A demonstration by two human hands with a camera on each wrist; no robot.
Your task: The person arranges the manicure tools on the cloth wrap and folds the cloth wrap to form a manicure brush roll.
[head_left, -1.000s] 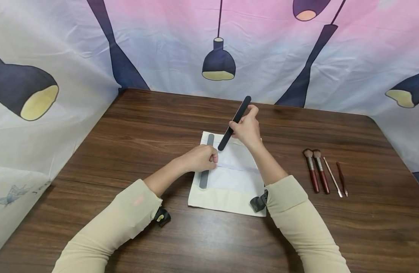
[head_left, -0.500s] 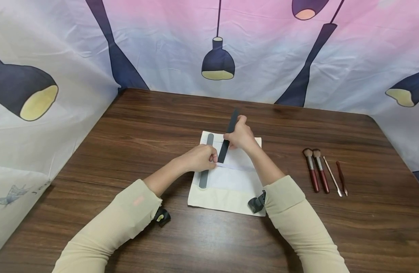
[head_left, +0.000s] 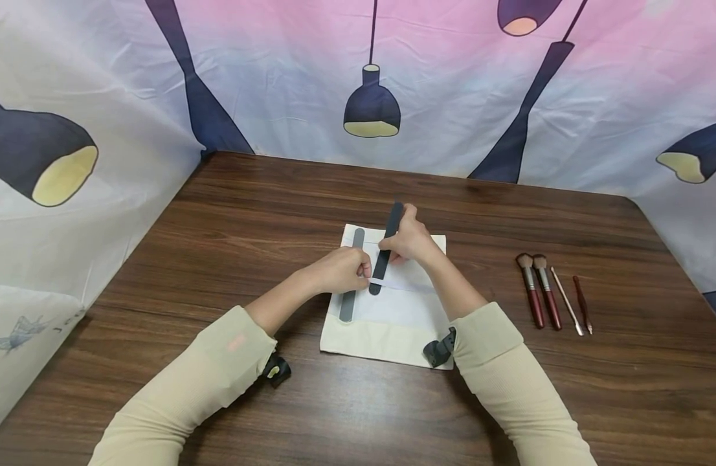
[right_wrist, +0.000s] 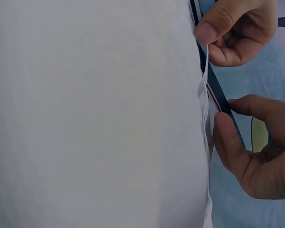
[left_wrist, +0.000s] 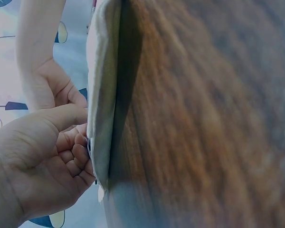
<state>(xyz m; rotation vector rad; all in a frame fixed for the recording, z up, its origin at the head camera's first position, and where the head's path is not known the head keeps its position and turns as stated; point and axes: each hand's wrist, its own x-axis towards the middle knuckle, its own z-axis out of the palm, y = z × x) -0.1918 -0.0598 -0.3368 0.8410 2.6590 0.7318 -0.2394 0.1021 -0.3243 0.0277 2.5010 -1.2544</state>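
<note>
A cream cloth holder with a white inner panel lies on the table. Across its middle runs a white elastic band, whose left part my left hand pinches between thumb and finger and lifts. My right hand holds a black nail file by its upper part, tilted over the panel. The lower end of this file passes under the band and shows below it. In the right wrist view the black file slants behind the band, between both hands. A grey nail file lies along the holder's left side, partly hidden by my left hand.
To the right on the wooden table lie two makeup brushes, a thin metal-tipped stick and a dark red slim tool. A printed cloth backdrop borders the table behind and at the left.
My right hand has brought the black nail file down toward the near side, and its lower end has gone under the band. My left hand stays in place on the band.
</note>
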